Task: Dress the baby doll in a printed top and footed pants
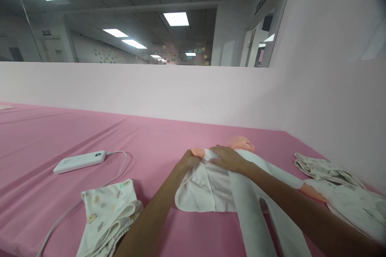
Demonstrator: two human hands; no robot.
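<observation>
Head view: doll (241,143) at four o'clock, in a white shirt (208,188). Left hand (188,160) closes on its hand (198,152); right hand (231,159) straddles the sleeve (208,154), grip unclear. Shirt looks soft, light; firmer wrist likely best hold.

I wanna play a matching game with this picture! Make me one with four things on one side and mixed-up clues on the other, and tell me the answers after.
Things:
1. the flat device
2. the left hand
3. the sheet
4. the right hand

Clues:
A. pink, spread under the doll
B. laid across the white garment, palm down
C. white, joined to a cable
D. touching the doll's hand

Right pairs:
1 goes with C
2 goes with D
3 goes with A
4 goes with B
</observation>
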